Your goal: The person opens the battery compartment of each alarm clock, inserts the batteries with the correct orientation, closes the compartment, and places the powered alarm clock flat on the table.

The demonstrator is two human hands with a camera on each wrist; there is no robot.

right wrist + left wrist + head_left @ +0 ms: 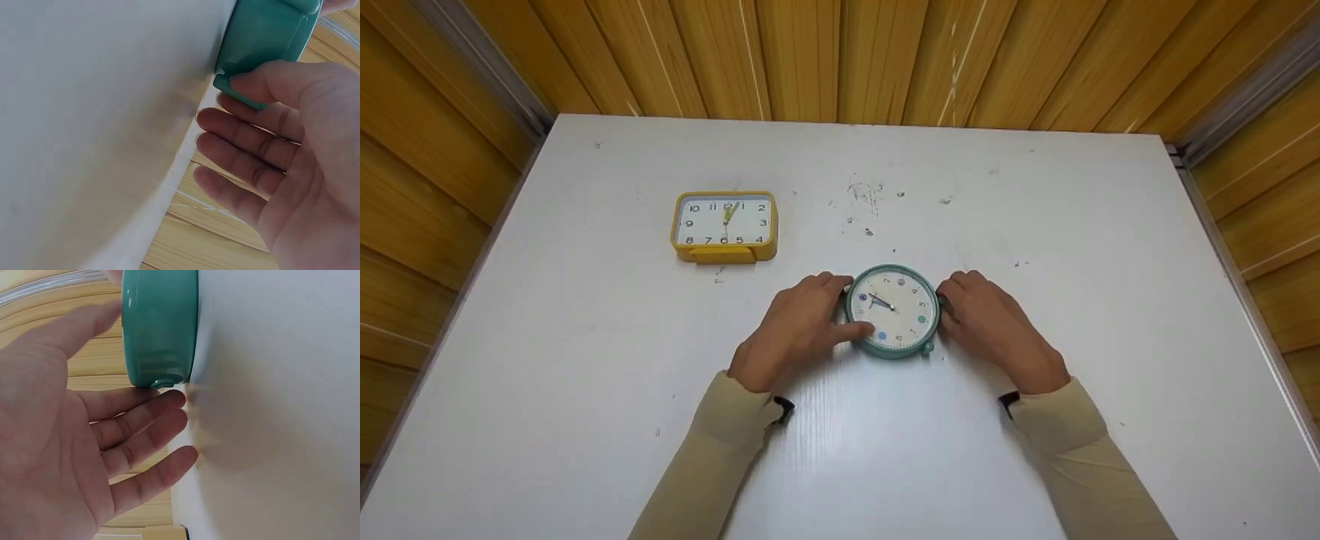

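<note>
A round green clock with a white dial lies face up on the white table, its numerals turned askew. My left hand holds its left side, thumb over the dial's edge and index finger against the rim. In the left wrist view the other fingers of that hand are spread near the tabletop. At the clock's right side my right hand pinches a small green tab between thumb and index finger, as the right wrist view shows. A little green foot sticks out at the lower right of the rim.
A yellow rectangular clock stands on the table to the upper left of the green one. Dark scuff marks spot the tabletop behind. Yellow wood-like panels wall in the table's back and sides.
</note>
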